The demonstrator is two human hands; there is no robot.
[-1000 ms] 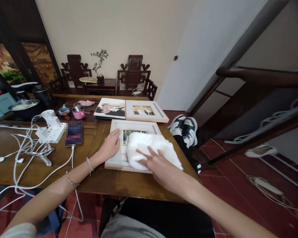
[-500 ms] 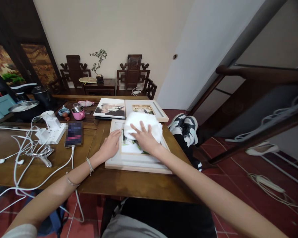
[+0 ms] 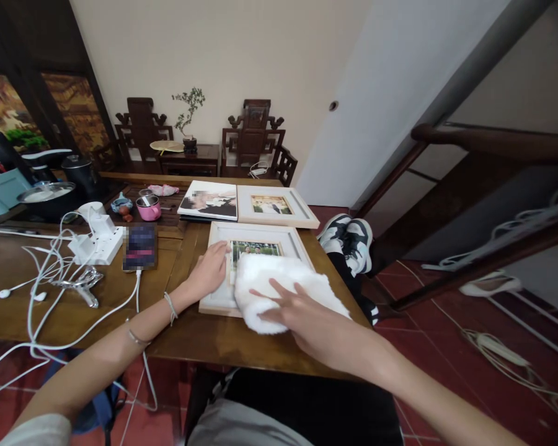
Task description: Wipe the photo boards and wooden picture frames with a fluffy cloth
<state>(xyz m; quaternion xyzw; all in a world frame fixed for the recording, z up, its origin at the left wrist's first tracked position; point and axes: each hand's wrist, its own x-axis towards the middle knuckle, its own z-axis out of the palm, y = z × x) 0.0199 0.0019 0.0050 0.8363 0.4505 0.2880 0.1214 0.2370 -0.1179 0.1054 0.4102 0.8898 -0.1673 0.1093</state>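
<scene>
Pale rectangular wooden picture frame (image 3: 223,291) lies flat, apparently steadied by the left hand (image 3: 208,272), grip unclenched; the right hand (image 3: 295,313) lies spread, ungrasping, over fluffy white cloth (image 3: 260,272), probably for broad contact.

Near picture frame (image 3: 219,298) lies on table (image 3: 190,337): cloth (image 3: 279,267) over its front right, right hand (image 3: 300,310) atop cloth; left hand (image 3: 209,271) on left border; second picture frame (image 3: 272,205) behind; phone (image 3: 140,248), then power strip (image 3: 105,246), leftward; shoes (image 3: 357,241) rightward.

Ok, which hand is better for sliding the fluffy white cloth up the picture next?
Probably the right hand: it lies spread on the white cloth. The left hand has no cloth and rests on the left side of the photo frame.
</scene>
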